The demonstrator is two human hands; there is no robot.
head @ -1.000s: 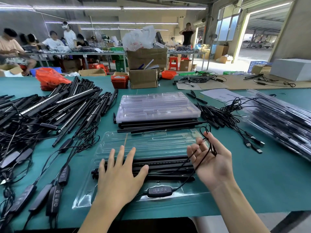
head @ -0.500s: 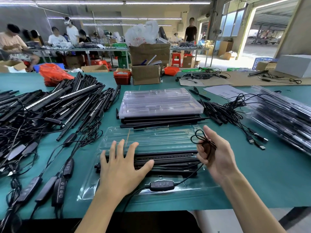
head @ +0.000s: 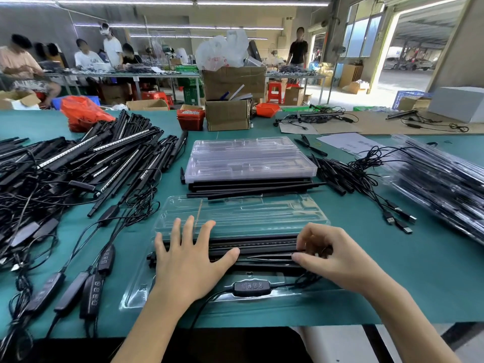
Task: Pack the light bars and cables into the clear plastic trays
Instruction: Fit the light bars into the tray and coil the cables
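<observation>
So the open clear tray (head: 235, 218) is laid flat on the green table (head: 432, 271), right under both hands. The light bars (head: 264, 246) are already seated in the long slots, running between the two hands, and they're pinned by the left hand (head: 188, 260), which is spread wide and flat with nothing gripped. Best guess: that's done so the bars aren't popped out of their grooves while the cable gets stuffed in.

The right hand (head: 332, 254) is curled narrow at the right end of the bars, fingers bunched and pressed down. A coil of cable seems to be tucked under those fingers, but it's mostly hidden, so how much is actually held can't be told. The inline controller (head: 252, 288) is set in the shallow pocket just nearer the body than both hands, with its cord trailed off toward the table edge.

Beyond the fingertips a stack of closed trays (head: 248, 161) is parked on spare bars. Loose bars and cables (head: 78, 166) are heaped well out to the left of the left hand, and packed trays (head: 440, 179) are piled off to the right.
</observation>
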